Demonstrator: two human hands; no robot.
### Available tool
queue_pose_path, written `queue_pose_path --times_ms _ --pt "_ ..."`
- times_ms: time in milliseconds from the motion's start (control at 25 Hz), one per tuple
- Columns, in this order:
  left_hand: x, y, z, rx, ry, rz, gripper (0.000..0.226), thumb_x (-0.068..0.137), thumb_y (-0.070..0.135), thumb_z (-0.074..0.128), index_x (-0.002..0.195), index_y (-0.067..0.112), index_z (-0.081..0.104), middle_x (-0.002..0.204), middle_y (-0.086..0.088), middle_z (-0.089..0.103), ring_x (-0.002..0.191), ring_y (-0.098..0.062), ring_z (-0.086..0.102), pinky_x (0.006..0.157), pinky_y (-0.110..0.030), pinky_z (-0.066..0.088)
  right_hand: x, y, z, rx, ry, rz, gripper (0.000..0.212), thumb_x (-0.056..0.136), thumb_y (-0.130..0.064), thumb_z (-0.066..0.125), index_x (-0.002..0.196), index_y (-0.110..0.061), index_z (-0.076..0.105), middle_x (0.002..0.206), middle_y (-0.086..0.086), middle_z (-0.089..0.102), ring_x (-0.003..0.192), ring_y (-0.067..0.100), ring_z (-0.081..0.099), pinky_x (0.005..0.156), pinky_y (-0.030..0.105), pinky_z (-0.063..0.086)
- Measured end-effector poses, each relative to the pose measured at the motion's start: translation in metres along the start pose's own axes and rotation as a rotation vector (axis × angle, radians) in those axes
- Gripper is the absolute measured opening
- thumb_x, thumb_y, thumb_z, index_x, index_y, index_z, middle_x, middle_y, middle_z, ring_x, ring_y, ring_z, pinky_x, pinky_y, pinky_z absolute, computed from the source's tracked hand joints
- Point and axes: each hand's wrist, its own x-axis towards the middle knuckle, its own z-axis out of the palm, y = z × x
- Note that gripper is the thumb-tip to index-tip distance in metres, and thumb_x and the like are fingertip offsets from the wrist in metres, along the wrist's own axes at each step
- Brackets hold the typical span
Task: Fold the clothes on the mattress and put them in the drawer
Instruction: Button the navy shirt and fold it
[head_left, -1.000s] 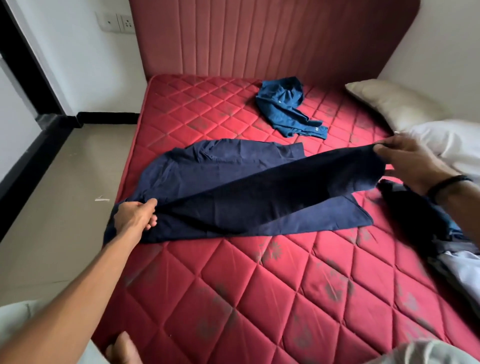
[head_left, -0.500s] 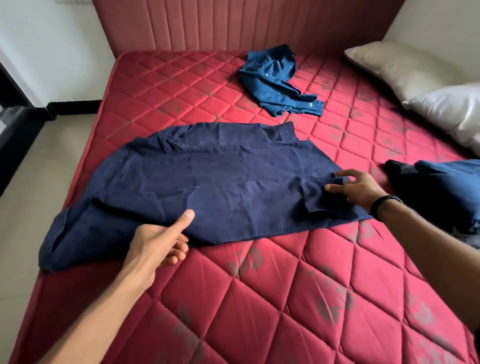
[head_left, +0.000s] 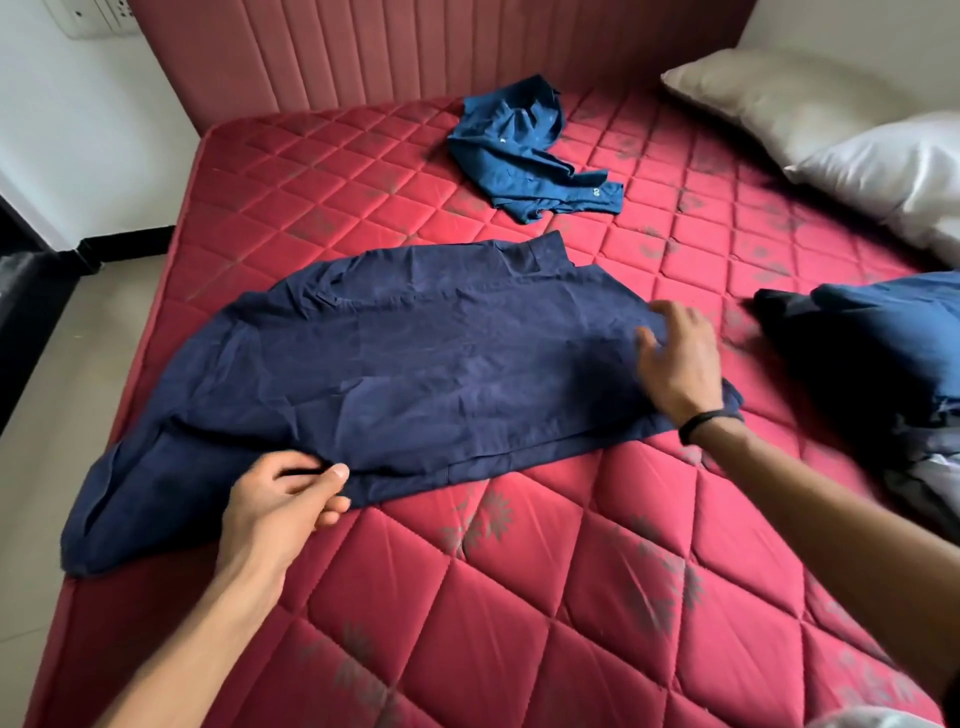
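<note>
Across the near-left part of the red quilted mattress (head_left: 519, 597) lay the dark navy cotton garment (head_left: 405, 358), spread mostly flat, its left end drooping past the mattress edge toward the floor.

Risk, item one: that overhanging end looked likely to drag the cloth off if you lifted the near hem without gathering it first. Risk, item two: the wrinkles through the middle could be locked into the fold if you turned the cloth over before smoothing them. Risk, item three: the right corner sat tucked under your wrist and might bunch when you pulled.

Left hand (head_left: 280, 499): fingers curled, thumb and forefinger pinching the garment's near hem.

Right hand (head_left: 675, 358): fingers spread and relaxed, gripping nothing, lying over the garment's right edge; the blur left contact uncertain.

Other stock: a crumpled mid-blue button shirt (head_left: 524, 150) near the padded red headboard (head_left: 415, 52), well apart from the navy garment; a heap of dark blue clothes (head_left: 872, 353) at your right; a beige pillow (head_left: 779, 98) and a white pillow (head_left: 893, 166). No drawer was in view.
</note>
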Motion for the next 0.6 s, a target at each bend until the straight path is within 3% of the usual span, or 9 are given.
queue_pose_path --times_ms 80,120,160,200,280,320,360,440,600 --pt "-0.019 0.020 0.009 0.281 0.254 0.466 0.022 0.090 0.016 0.076 0.096 0.012 0.054 0.081 -0.010 0.068 0.066 -0.022 0.062 0.072 -0.036 0.049 -0.029 -0.022 0.012 -0.089 -0.096 -0.367 0.047 0.100 -0.041 0.052 0.139 -0.016 0.057 0.146 0.016 0.053 0.133 0.037 0.049 0.111 0.047 0.038" --pt "-0.027 0.035 0.022 0.344 0.283 0.756 0.019 0.092 0.016 0.073 0.095 0.013 0.055 0.083 -0.005 0.065 0.073 -0.022 0.059 0.077 -0.037 0.046 -0.043 -0.034 0.019 -0.129 -0.196 -0.454 0.053 0.102 -0.047 0.047 0.148 -0.021 0.050 0.157 0.015 0.041 0.143 0.036 0.040 0.116 0.051 0.032" --pt "-0.028 0.045 0.039 0.402 0.213 0.959 0.014 0.094 0.018 0.070 0.099 0.013 0.058 0.092 -0.002 0.065 0.084 -0.022 0.060 0.084 -0.036 0.045 -0.054 -0.046 0.027 -0.170 -0.311 -0.483 0.057 0.103 -0.053 0.040 0.155 -0.028 0.041 0.166 0.012 0.027 0.151 0.034 0.029 0.119 0.055 0.025" --pt "-0.017 0.049 0.061 0.489 0.099 1.045 0.017 0.097 0.026 0.067 0.109 0.014 0.061 0.107 -0.003 0.067 0.101 -0.024 0.061 0.095 -0.039 0.045 -0.064 -0.055 0.037 -0.209 -0.415 -0.480 0.060 0.104 -0.058 0.033 0.159 -0.034 0.032 0.171 0.007 0.015 0.156 0.031 0.018 0.122 0.058 0.017" --pt "0.015 0.040 0.102 0.787 -0.047 0.921 0.052 0.100 0.054 0.049 0.138 0.020 0.055 0.148 -0.007 0.053 0.142 -0.031 0.043 0.118 -0.053 0.030 -0.072 -0.058 0.051 -0.262 -0.529 -0.468 0.065 0.102 -0.067 0.024 0.162 -0.041 0.019 0.173 -0.001 0.005 0.159 0.026 0.006 0.124 0.062 0.008" --pt "0.030 0.028 0.113 0.944 -0.075 0.809 0.067 0.098 0.065 0.036 0.149 0.023 0.046 0.161 -0.008 0.040 0.152 -0.033 0.028 0.122 -0.058 0.019 -0.068 -0.052 0.051 -0.293 -0.539 -0.471 0.067 0.101 -0.071 0.022 0.162 -0.043 0.016 0.173 -0.003 0.005 0.159 0.024 0.005 0.125 0.063 0.007" --pt "0.044 0.013 0.117 1.050 -0.082 0.751 0.077 0.096 0.071 0.025 0.156 0.025 0.039 0.167 -0.008 0.030 0.156 -0.033 0.019 0.124 -0.061 0.013 -0.062 -0.041 0.048 -0.335 -0.530 -0.480 0.069 0.100 -0.074 0.021 0.162 -0.043 0.015 0.173 -0.004 0.008 0.159 0.023 0.006 0.124 0.062 0.008" --pt "0.056 -0.007 0.104 1.144 -0.069 0.749 0.082 0.096 0.074 0.016 0.160 0.025 0.032 0.168 -0.008 0.026 0.157 -0.031 0.018 0.124 -0.062 0.009 -0.048 -0.010 0.034 -0.434 -0.483 -0.469 0.072 0.099 -0.077 0.020 0.162 -0.044 0.014 0.173 -0.002 0.012 0.159 0.024 0.010 0.123 0.063 0.012" --pt "0.066 -0.026 0.041 1.108 -0.087 0.781 0.085 0.094 0.078 0.017 0.164 0.029 0.020 0.171 -0.002 0.018 0.159 -0.023 0.012 0.125 -0.055 0.007 -0.029 0.050 -0.002 -0.499 -0.472 -0.206 0.079 0.095 -0.081 0.011 0.163 -0.042 0.012 0.172 -0.001 0.011 0.158 0.027 0.011 0.122 0.066 0.013"
